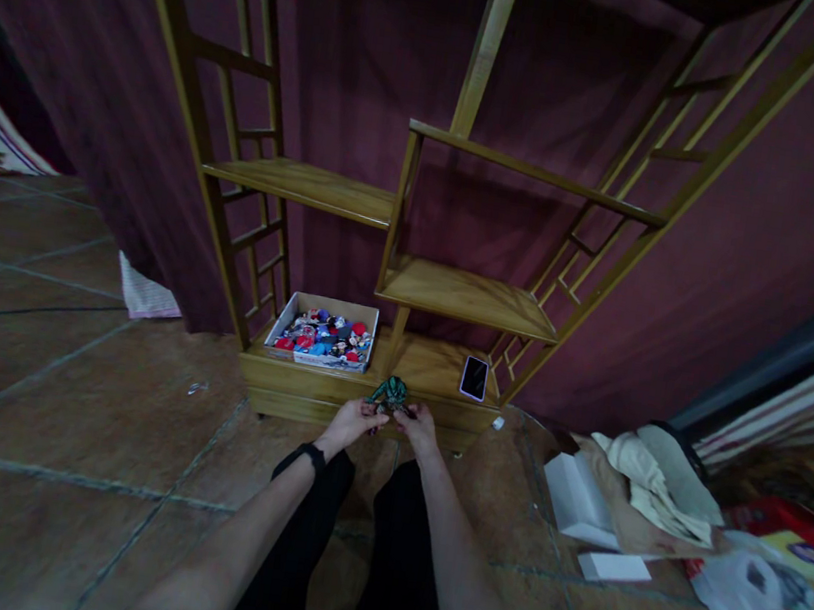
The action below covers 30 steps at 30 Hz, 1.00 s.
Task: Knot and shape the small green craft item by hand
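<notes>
My left hand (pixel 352 421) and my right hand (pixel 420 428) are close together in front of the low wooden cabinet, fingers pinched. Between them is a small dark green and black object (pixel 393 393), looking like a bunched strap or a small figure; its kind is too small to make out. Both sets of fingertips grip its lower part, which they partly hide. Behind my left hand, a shallow cardboard box (pixel 329 362) full of small red, blue and black cartoon-like trinkets (pixel 327 334) stands on the cabinet top.
A phone (pixel 473 378) lies on the cabinet top at the right. Above rise the wooden shelves (pixel 469 296) with their posts. On the tiled floor to the right are white boxes (pixel 581 498), a pale cloth (pixel 644 480) and a plastic bag (pixel 738 589). A purple curtain (pixel 132 155) hangs at the left.
</notes>
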### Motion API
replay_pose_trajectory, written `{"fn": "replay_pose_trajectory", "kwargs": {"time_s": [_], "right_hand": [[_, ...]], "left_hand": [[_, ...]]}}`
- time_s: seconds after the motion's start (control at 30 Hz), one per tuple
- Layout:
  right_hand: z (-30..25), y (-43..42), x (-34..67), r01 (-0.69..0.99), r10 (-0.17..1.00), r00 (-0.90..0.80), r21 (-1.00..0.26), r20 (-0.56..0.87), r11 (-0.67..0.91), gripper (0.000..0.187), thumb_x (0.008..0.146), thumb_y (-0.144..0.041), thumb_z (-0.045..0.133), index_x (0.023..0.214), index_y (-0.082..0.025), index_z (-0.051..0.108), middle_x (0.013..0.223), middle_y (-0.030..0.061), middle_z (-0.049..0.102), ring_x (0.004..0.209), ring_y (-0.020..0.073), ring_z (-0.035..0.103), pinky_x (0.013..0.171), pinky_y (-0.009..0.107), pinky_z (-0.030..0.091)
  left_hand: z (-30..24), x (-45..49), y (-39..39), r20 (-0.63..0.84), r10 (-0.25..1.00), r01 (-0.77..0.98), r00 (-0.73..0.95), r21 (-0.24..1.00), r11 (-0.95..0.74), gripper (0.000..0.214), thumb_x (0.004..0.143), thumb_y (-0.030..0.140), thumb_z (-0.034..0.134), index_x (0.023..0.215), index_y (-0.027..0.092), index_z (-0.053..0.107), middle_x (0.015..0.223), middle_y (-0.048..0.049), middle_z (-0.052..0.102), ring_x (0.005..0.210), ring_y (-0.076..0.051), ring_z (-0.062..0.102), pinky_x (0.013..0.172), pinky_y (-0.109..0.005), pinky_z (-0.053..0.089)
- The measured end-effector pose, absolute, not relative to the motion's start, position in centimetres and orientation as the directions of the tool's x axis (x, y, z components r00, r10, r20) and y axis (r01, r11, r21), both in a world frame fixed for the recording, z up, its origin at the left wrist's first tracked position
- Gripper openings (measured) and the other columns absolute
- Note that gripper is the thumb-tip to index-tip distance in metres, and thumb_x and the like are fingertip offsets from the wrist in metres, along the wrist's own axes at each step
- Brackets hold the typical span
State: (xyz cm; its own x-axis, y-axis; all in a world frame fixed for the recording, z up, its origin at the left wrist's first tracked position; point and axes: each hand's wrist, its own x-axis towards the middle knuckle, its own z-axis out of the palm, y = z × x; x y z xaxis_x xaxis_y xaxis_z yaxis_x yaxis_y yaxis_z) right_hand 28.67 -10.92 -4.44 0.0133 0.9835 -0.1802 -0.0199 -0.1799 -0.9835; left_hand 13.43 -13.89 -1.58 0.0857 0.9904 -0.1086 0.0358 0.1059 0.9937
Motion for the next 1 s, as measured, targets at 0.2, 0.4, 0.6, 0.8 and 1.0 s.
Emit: {"fn": "replay_pose_trajectory", "kwargs": {"time_s": [0.2, 0.4, 0.6, 0.8, 1.0], "right_hand": [[-4.3, -11.0, 28.4, -0.069, 0.978, 0.048, -0.977, -0.203, -0.2, 0.033, 0.048, -0.033, 0.067, 0.071, -0.019, 0.046, 0.064, -0.0047, 0.056, 0.061, 0.0136, 0.057, 0.053, 0.024, 0.047], [-4.2, -11.1, 28.4, -0.112, 0.973, 0.045, -0.969, -0.226, -0.22, 0.029, 0.049, -0.032, 0.065, 0.069, -0.019, 0.048, 0.058, -0.0051, 0.056, 0.054, 0.0119, 0.055, 0.053, 0.025, 0.047], [-4.5, -11.0, 28.5, -0.083, 0.969, 0.035, -0.967, -0.243, -0.24, 0.027, 0.051, -0.033, 0.065, 0.069, -0.019, 0.049, 0.058, -0.0044, 0.058, 0.054, 0.0123, 0.056, 0.054, 0.025, 0.047], [-4.6, -11.1, 28.5, -0.092, 0.972, 0.049, -0.97, -0.231, -0.226, 0.031, 0.053, -0.037, 0.066, 0.072, -0.019, 0.05, 0.059, -0.0032, 0.058, 0.053, 0.0119, 0.056, 0.052, 0.025, 0.047], [-4.5, -11.2, 28.5, -0.148, 0.977, 0.058, -0.97, -0.205, -0.195, 0.036, 0.05, -0.038, 0.069, 0.071, -0.018, 0.048, 0.069, -0.0005, 0.058, 0.059, 0.0136, 0.057, 0.053, 0.026, 0.048]], "left_hand": [[-1.4, 13.5, -13.9, -0.096, 0.992, 0.067, 0.079, 0.994, 0.091, 0.034, 0.057, 0.043, 0.068, 0.062, 0.012, 0.055, 0.05, 0.0003, 0.058, 0.045, -0.01, 0.052, 0.047, -0.021, 0.039], [-1.6, 13.4, -13.9, -0.075, 0.993, 0.09, 0.093, 0.994, 0.067, 0.035, 0.062, 0.047, 0.062, 0.06, 0.013, 0.053, 0.049, 0.0007, 0.057, 0.042, -0.009, 0.05, 0.046, -0.021, 0.038], [-2.9, 13.2, -13.5, -0.099, 0.991, 0.084, 0.084, 0.992, 0.092, 0.036, 0.064, 0.048, 0.059, 0.065, 0.013, 0.054, 0.049, 0.0016, 0.057, 0.041, -0.008, 0.05, 0.046, -0.02, 0.038], [-2.9, 13.2, -13.5, -0.098, 0.992, 0.05, 0.075, 0.994, 0.094, 0.035, 0.063, 0.046, 0.061, 0.068, 0.012, 0.055, 0.051, 0.0014, 0.057, 0.042, -0.008, 0.049, 0.046, -0.02, 0.039], [-2.5, 13.1, -13.7, -0.055, 0.993, 0.074, 0.1, 0.996, 0.048, 0.032, 0.06, 0.043, 0.065, 0.066, 0.012, 0.057, 0.051, 0.0016, 0.056, 0.046, -0.009, 0.051, 0.049, -0.021, 0.039]]}}
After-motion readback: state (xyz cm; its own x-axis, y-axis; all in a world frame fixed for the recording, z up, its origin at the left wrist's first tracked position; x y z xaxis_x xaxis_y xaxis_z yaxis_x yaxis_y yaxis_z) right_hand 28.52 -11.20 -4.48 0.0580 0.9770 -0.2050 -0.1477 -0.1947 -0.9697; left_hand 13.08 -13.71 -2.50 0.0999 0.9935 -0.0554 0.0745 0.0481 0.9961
